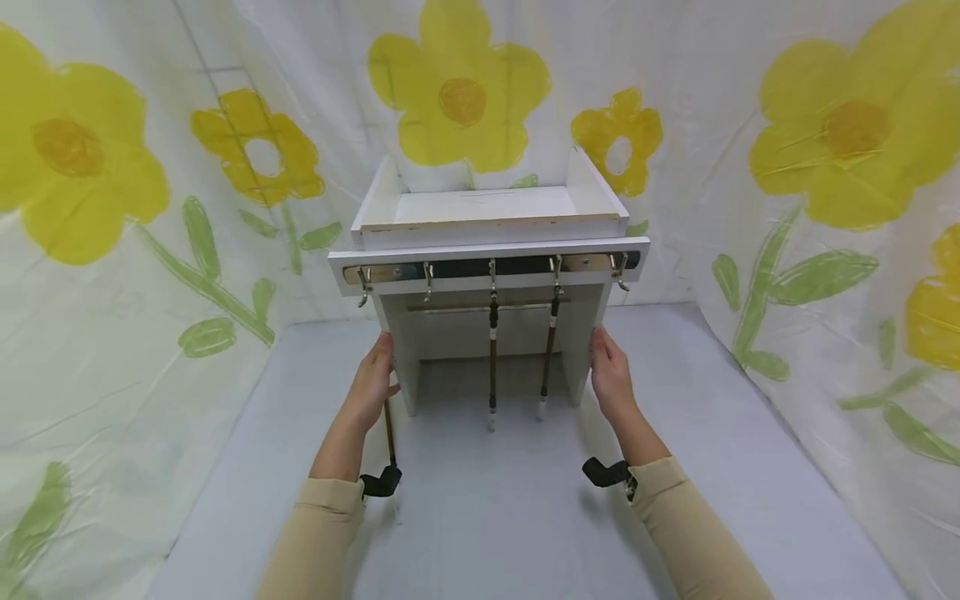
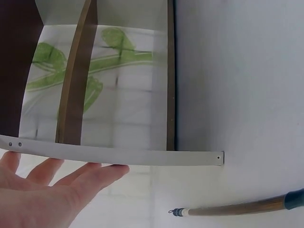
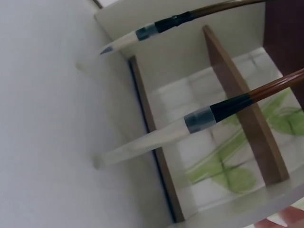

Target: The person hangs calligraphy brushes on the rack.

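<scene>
A white shelf rack [image 1: 487, 230] with several metal hooks [image 1: 492, 279] along its front rail stands between my hands. Two paint brushes [image 1: 492, 358] hang from hooks, tips down; in the right wrist view their white-tipped ends [image 3: 147, 142] cross in front of the rack. My left hand [image 1: 369, 385] presses the left side panel, its fingers [image 2: 97, 183] extended along the outer face in the left wrist view. Against the right side panel [image 1: 596, 333] rests my right hand [image 1: 613, 377]; its fingertips barely show in the right wrist view.
Another brush [image 2: 237, 209] lies on the white table [image 1: 487, 517] by my left wrist, partly hidden by the black wrist camera [image 1: 382, 482] in the head view. A translucent curtain [image 1: 697, 167] with yellow flowers surrounds the table at back and sides.
</scene>
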Demonstrator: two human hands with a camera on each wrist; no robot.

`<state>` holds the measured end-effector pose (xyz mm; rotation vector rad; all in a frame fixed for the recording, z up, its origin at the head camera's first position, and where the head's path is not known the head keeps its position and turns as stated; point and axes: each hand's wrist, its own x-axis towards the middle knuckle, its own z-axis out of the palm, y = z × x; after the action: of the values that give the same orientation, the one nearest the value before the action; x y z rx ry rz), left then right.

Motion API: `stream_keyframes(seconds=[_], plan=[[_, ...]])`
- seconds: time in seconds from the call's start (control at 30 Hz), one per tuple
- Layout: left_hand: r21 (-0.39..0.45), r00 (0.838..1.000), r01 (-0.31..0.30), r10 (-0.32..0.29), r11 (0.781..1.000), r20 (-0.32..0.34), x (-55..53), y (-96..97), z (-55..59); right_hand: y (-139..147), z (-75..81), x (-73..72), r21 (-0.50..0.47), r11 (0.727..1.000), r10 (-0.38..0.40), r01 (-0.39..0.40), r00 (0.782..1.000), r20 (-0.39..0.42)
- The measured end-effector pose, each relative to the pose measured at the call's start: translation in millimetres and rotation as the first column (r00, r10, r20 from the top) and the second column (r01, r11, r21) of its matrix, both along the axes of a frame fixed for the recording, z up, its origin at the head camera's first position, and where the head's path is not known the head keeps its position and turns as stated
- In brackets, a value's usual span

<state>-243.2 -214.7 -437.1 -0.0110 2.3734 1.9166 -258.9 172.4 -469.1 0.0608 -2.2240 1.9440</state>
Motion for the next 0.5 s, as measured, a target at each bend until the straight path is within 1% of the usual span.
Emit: stream_keyframes(seconds=[0.13,0.23,0.3,0.4,0.5], plan=[[-0.011,1.0,0.014,-0.014,1.0,-0.006,2.7,-2.5,0.2,1.9,-2.6,-0.1,0.002,1.0,0.004,-0.004,1.0,-0.013],[-0.031,1.0,0.013,-0.013,0.999,-0.001,6.8,-11.7,-0.5,2.1,-2.7,-1.2,-0.004,1.0,0.02,-0.021,1.0,-0.022],[-0.037,1.0,-0.002,0.002,0.999,0.012,10.7,-19.7,-0.8,1.9,-2.1,-1.9,-0.001,0.999,0.037,-0.037,0.999,-0.022],[-0.047,0.997,-0.038,0.04,0.998,0.061,17.2,-30.9,-1.8,2.1,-1.0,-2.4,0.009,0.999,0.042,-0.042,0.999,-0.017],[-0.051,0.99,-0.068,0.074,0.996,0.123,23.8,-36.7,-5.9,3.6,0.1,-1.4,0.023,0.999,0.029,-0.029,1.0,-0.009]])
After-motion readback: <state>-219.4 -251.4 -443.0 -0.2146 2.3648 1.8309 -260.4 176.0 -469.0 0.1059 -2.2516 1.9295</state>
